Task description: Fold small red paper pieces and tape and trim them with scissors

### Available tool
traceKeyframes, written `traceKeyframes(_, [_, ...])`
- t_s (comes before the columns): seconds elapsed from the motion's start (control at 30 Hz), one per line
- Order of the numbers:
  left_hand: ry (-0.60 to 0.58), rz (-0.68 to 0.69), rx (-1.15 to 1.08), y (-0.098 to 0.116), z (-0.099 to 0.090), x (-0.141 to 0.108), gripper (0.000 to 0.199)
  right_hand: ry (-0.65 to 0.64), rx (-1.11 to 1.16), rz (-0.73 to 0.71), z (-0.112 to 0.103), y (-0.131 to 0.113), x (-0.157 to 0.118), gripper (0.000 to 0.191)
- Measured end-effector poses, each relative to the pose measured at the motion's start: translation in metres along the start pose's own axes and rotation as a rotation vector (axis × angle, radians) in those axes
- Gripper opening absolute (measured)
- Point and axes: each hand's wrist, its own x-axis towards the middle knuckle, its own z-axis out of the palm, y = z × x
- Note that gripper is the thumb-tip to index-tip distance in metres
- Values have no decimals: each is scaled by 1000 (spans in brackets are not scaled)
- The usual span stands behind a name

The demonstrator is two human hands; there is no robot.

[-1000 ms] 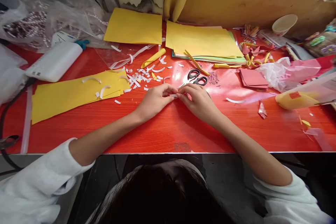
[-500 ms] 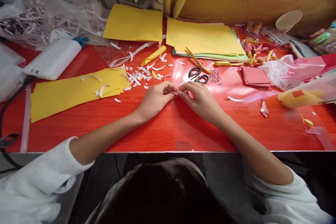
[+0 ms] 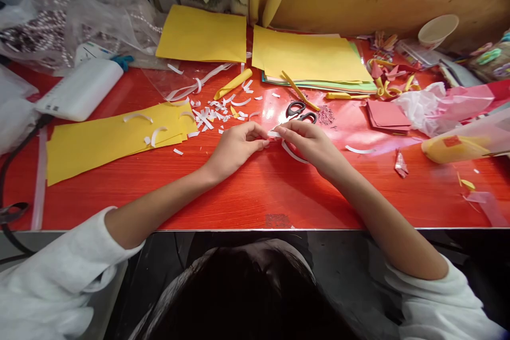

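My right hand (image 3: 305, 141) pinches a thin white paper strip (image 3: 294, 153) with thumb and forefinger, and the strip's tail curls down below the fingers. A short white stretch of strip spans the small gap to my left hand (image 3: 238, 147). The left thumb and fingers are drawn together at that end; the exact grip is partly hidden. Just beyond my right fingers lie black-handled scissors (image 3: 295, 110), their blades partly covered by the hand. Many white paper scraps (image 3: 207, 118) are scattered past my left hand, near a rolled yellow paper tube (image 3: 234, 84).
Long yellow paper strips (image 3: 107, 141) lie on the red table (image 3: 231, 196) at left, near a white power bank-like box (image 3: 82, 90). Yellow sheets (image 3: 203, 34) and a coloured paper stack (image 3: 311, 56) are at the back. Pink squares (image 3: 388, 116) and a paper cup (image 3: 438, 31) stand right.
My right hand has moved slightly right, away from the left, widening the gap between them. The curled white strip below the right hand has come into view.
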Motion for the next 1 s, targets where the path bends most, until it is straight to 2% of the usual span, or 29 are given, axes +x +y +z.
traceKeyframes(0.13, [2, -5, -104, 3, 1, -1, 16, 36, -175, -173, -1, 0, -2, 18])
traceKeyframes(0.27, [15, 2, -77, 8, -2, -1, 13, 63, -309, -279, -15, -6, -6, 14])
traceKeyframes(0.43, [-5, 14, 75, 12, -7, 1, 12, -117, -58, -155, -34, -18, -14, 21])
traceKeyframes(0.53, [-15, 33, 65, 11, -7, 1, 19, -177, 99, -76, -32, -19, -14, 23])
traceKeyframes(0.63, [-3, 27, 10, 13, -5, 0, 18, -241, 240, 25, -23, -17, -11, 23])
traceKeyframes(0.73, [-19, -2, -77, 17, -3, -1, 14, -233, 279, 51, -15, -14, -8, 22])
traceKeyframes(1.0, [-73, -47, -150, 17, -2, -2, 15, -170, 175, 78, -7, -8, -4, 20])
